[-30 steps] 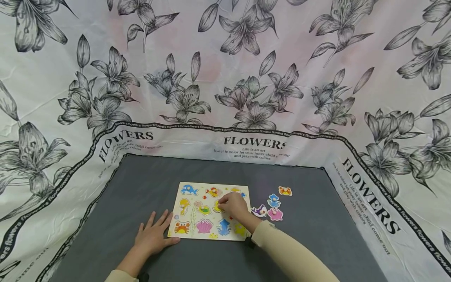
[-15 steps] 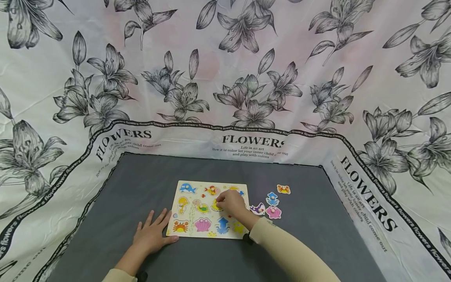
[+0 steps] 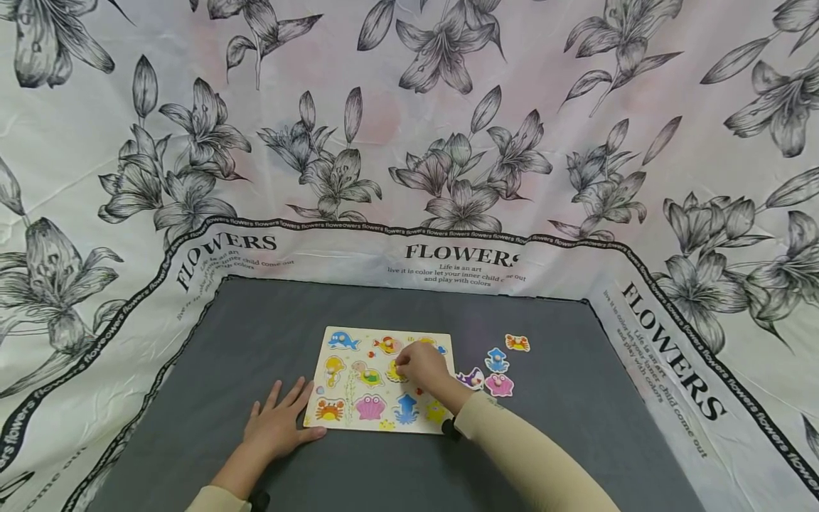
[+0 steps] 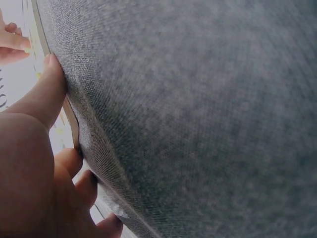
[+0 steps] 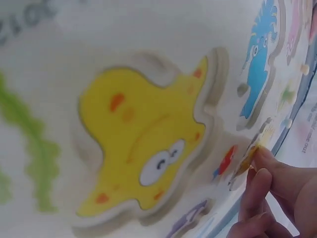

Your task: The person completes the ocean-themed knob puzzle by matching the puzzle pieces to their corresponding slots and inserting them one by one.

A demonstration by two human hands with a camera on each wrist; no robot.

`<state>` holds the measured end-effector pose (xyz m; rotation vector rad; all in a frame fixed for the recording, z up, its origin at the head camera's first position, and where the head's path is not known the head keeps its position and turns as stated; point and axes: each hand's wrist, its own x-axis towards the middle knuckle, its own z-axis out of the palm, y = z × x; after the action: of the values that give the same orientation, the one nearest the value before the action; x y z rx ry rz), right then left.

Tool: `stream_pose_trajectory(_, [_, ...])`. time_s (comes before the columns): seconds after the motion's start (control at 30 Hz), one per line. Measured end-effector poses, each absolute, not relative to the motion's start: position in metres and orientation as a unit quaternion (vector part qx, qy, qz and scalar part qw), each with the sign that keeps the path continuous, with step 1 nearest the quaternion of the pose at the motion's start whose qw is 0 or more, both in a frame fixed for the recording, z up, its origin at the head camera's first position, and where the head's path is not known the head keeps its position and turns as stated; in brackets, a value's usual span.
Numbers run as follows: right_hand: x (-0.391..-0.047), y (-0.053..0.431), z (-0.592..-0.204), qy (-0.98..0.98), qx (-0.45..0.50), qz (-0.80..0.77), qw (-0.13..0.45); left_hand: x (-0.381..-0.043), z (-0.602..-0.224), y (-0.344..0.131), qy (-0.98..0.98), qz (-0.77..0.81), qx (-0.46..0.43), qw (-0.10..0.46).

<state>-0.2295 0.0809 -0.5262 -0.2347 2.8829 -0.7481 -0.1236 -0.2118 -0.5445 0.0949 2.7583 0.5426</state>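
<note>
A light wooden puzzle board [image 3: 358,334] with sea-animal shapes lies on the dark grey cloth. At its right-centre part my right hand [image 3: 424,370] pinches a yellow puzzle piece [image 3: 393,371] between thumb and fingers. In the right wrist view that yellow piece [image 5: 246,161] sits tilted at the board's surface, its shape mostly hidden by the fingers. A yellow starfish recess [image 5: 141,134] fills the near part of that view. My left hand [image 3: 275,427] rests spread on the cloth at the board's left edge, its thumb [image 4: 44,94] touching the edge near the lower corner.
Right of the board lie loose pieces: an orange crab [image 3: 517,343], a blue squid [image 3: 496,360], a pink shell [image 3: 499,385] and a purple-and-white sea animal [image 3: 472,378] partly behind the right forearm. A flower-printed white cloth [image 3: 461,178] rises behind and beside the grey surface.
</note>
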Motion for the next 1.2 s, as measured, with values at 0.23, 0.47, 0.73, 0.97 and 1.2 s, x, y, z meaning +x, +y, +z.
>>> stream_pose_trajectory(0.23, [-0.235,0.077,-0.517,0.973,-0.115,-0.188,0.068,-0.124,-0.543,-0.212,0.969,0.188,0.038,0.157])
stream_pose_trajectory(0.47, [-0.234,0.078,-0.517,0.975,-0.112,-0.177,0.072,-0.125,-0.542,-0.211,0.969,0.183,0.038,0.159])
stream_pose_trajectory(0.73, [-0.232,0.081,-0.522,0.971,-0.108,-0.202,0.074,-0.124,-0.542,-0.210,0.971,0.181,0.039,0.154])
stream_pose_trajectory(0.97, [-0.234,0.086,-0.526,0.963,-0.119,-0.226,0.091,-0.123,-0.543,-0.210,0.970,0.181,0.038,0.160])
stream_pose_trajectory(1.2, [-0.234,0.089,-0.531,0.954,-0.110,-0.258,0.104,-0.124,-0.546,-0.210,0.970,0.180,0.036,0.159])
